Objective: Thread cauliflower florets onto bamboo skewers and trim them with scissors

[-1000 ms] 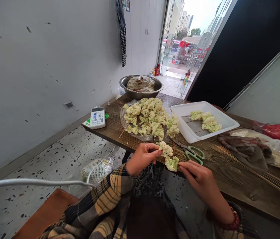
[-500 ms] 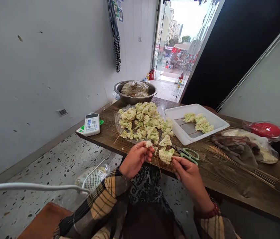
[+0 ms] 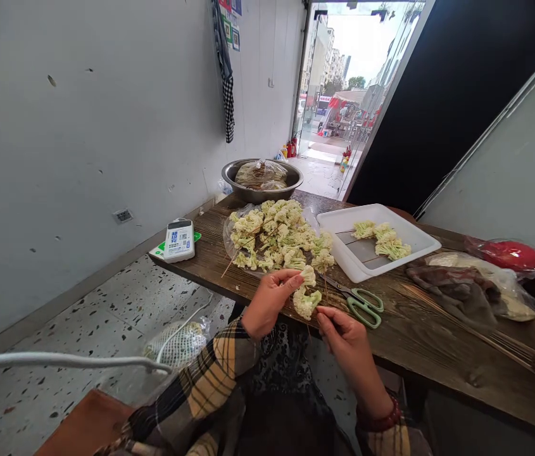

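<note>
My left hand is closed, thumb and fingers pinched at a pale cauliflower floret. Just below it hangs a second, larger floret, whose stem side is pinched by my right hand. The two florets sit close together over the table's front edge; a thin stick shows in part below them, and I cannot make out how it runs through them. Beyond my hands lies a heap of cauliflower florets on a clear plastic bag, with thin wooden skewers among them. Green-handled scissors lie beside my right hand.
A white tray at right holds skewered florets. Behind the heap stands a metal basin with a bagged item. A white boxy device is at the left edge. Loose skewers and a dark cloth lie right.
My right hand has moved left and down with its floret, toward my left hand. My left hand has shifted slightly right, onto the upper floret. The view has tilted slightly.
</note>
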A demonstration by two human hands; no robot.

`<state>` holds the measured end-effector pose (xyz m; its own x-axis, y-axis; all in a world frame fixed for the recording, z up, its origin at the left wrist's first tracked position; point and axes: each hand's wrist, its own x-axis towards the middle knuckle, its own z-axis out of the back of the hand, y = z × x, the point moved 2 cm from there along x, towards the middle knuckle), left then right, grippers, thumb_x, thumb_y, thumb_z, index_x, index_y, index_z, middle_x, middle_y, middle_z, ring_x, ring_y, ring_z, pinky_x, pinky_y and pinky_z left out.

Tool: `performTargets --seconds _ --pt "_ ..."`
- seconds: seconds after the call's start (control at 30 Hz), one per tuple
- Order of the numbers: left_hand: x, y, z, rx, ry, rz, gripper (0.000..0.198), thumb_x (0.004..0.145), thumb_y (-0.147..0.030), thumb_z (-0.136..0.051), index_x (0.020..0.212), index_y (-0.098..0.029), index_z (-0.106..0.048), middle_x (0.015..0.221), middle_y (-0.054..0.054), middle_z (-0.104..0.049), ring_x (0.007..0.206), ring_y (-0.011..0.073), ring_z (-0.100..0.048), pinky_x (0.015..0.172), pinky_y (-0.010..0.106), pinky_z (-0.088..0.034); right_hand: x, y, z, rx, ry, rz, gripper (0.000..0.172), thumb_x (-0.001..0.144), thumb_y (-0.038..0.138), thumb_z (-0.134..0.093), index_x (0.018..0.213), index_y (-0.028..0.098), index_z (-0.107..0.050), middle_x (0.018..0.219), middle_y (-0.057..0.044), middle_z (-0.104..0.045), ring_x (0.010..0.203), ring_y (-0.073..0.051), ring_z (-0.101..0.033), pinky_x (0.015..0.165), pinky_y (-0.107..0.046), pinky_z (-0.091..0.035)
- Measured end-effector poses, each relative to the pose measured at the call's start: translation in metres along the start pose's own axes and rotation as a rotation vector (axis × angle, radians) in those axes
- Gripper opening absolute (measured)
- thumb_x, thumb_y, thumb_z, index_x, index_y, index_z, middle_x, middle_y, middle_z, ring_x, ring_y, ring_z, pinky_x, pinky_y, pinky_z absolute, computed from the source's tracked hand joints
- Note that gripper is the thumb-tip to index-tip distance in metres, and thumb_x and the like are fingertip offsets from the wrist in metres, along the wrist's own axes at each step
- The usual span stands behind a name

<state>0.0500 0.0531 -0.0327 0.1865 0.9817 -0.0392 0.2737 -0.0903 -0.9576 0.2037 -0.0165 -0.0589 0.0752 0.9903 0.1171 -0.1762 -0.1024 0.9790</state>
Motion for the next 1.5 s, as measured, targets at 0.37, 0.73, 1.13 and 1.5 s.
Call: performTargets --seconds 0.37,0.73,1.13,1.5 --pt "-0.005 -0.004 -0.005 0.307 -0.015 -0.215 0.028 0.078 -0.04 -0.066 0.064 -0.015 -0.068 0.069 0.001 -0.051 0.072 0.0151 -0.044 0.066 0.025 -0.035 -0.005 0.002 -0.003 -0.18 -0.15 0.209 0.023 0.086 0.034 -0.058 0.087 0.019 -0.075 0.075 -0.005 -0.071 0.067 -0.018 -0.063 0.066 -0.031 -0.052" --pt "-0.004 -0.005 -0.003 0.265 0.054 -0.126 0.026 0.077 -0.04 -0.067 0.071 -0.015 -0.071 0.077 0.003 -0.058 0.076 0.0157 -0.05 0.071 0.026 -0.037 0.008 -0.002 -0.003 -0.168 -0.089 0.143 0.026 0.087 0.037 -0.056 0.085 0.017 -0.072 0.065 -0.001 -0.065 0.056 -0.015 -0.058 0.056 -0.027 -0.048" --pt "-0.005 -0.009 -0.001 0.388 0.097 -0.196 0.026 0.082 -0.035 -0.062 0.066 -0.015 -0.063 0.076 0.002 -0.053 0.077 0.0152 -0.048 0.073 0.027 -0.036 0.001 -0.01 -0.001 -0.12 -0.011 0.095 0.028 0.087 0.039 -0.057 0.099 0.019 -0.073 0.081 -0.005 -0.071 0.056 -0.014 -0.058 0.055 -0.027 -0.048" --pt "-0.006 0.005 -0.007 0.424 0.116 -0.209 0.033 0.083 -0.038 -0.059 0.06 -0.015 -0.057 0.069 0.0 -0.047 0.069 0.0134 -0.043 0.067 0.026 -0.033 -0.01 -0.018 0.014 -0.219 -0.107 0.135 0.022 0.086 0.036 -0.059 0.087 0.02 -0.074 0.08 -0.005 -0.074 0.068 -0.019 -0.066 0.066 -0.03 -0.052"
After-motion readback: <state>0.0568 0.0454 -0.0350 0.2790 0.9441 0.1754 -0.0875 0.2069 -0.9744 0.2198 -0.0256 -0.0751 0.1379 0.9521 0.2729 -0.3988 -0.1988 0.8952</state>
